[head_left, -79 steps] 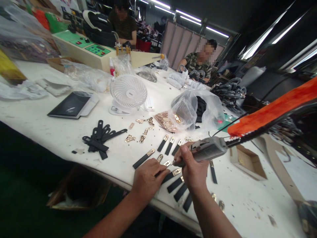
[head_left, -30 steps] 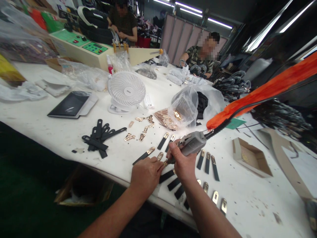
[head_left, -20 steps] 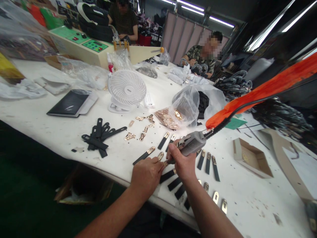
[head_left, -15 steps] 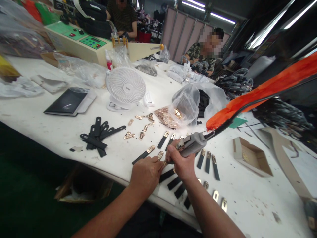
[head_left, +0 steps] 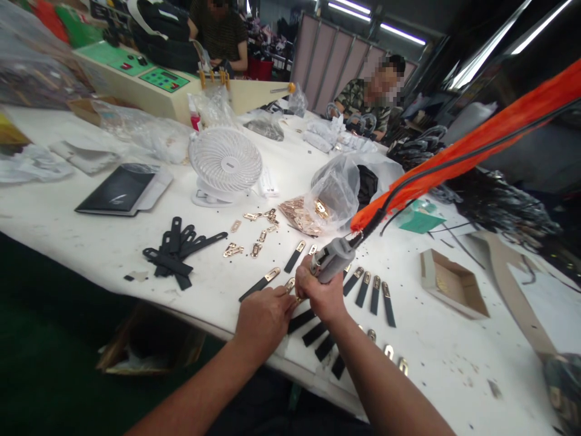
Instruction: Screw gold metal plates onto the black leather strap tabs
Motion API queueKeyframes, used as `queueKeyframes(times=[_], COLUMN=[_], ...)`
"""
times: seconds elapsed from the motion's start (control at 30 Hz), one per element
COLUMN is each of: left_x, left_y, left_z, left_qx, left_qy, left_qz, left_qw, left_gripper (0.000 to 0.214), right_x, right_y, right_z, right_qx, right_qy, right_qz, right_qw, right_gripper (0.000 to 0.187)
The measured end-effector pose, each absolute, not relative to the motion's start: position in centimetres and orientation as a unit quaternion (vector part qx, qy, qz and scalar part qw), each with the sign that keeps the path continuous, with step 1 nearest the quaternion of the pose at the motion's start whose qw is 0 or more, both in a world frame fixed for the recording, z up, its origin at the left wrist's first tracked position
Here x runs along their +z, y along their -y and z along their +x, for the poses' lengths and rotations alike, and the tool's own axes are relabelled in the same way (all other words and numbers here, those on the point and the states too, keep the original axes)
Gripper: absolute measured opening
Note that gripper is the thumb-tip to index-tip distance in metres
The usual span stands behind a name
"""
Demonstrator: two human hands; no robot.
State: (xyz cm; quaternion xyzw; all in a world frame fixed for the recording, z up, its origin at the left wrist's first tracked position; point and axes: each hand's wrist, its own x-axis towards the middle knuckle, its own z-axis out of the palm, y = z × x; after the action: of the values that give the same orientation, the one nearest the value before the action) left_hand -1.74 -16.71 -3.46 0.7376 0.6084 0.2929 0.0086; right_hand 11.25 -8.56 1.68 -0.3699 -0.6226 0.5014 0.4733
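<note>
My right hand (head_left: 324,295) is wrapped around a grey electric screwdriver (head_left: 336,259), tilted with its lower end toward my left fingertips. The screwdriver's tip is hidden behind my fingers. My left hand (head_left: 263,318) pinches a black strap tab with a gold metal plate (head_left: 290,283), mostly covered by my fingers. Beside my left hand lies a loose black tab with a gold plate (head_left: 261,284). More plated tabs (head_left: 376,295) are lined up around my right hand and forearm. Left of them are loose gold plates (head_left: 256,249) and a pile of plain black tabs (head_left: 175,254).
An orange-wrapped cable (head_left: 454,154) slants from the screwdriver to the upper right. A clear bag of gold plates (head_left: 299,215), a white fan (head_left: 226,160), a notebook (head_left: 118,189) and a cardboard tray (head_left: 454,284) stand around. A person (head_left: 367,91) sits across the table.
The screwdriver and my right hand have shifted slightly left and stand more upright. The orange-wrapped cable has swung a little with them. The whole view has drifted slightly.
</note>
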Motion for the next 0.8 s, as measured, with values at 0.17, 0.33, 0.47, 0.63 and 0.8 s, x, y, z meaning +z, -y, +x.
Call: queueKeyframes(times=[0.17, 0.33, 0.47, 0.63, 0.8], left_x=[-3.4, -3.4, -3.4, -3.4, -3.2], left_y=[16.8, 17.0, 17.1, 17.2, 17.3], left_z=[-1.8, -1.9, -1.9, -1.9, -1.9], left_qx=[0.288, 0.306, 0.322, 0.363, 0.365], left_qy=[-0.615, -0.612, -0.612, -0.607, -0.615], left_qz=[0.734, 0.729, 0.721, 0.705, 0.696], left_qw=[0.01, 0.022, 0.038, 0.056, 0.065], left_gripper=[0.025, 0.025, 0.021, 0.019, 0.016], right_x=[2.5, 3.2, 3.3, 3.6, 3.8], right_y=[8.6, 9.5, 10.0, 10.5, 11.1], right_z=[11.6, 12.1, 12.4, 12.4, 12.1], right_qx=[0.504, 0.513, 0.515, 0.512, 0.537], right_qy=[0.634, 0.613, 0.569, 0.536, 0.516], right_qz=[-0.361, -0.336, -0.317, -0.298, -0.269], right_qw=[0.463, 0.499, 0.558, 0.602, 0.612], right_gripper=[0.045, 0.044, 0.039, 0.037, 0.031])
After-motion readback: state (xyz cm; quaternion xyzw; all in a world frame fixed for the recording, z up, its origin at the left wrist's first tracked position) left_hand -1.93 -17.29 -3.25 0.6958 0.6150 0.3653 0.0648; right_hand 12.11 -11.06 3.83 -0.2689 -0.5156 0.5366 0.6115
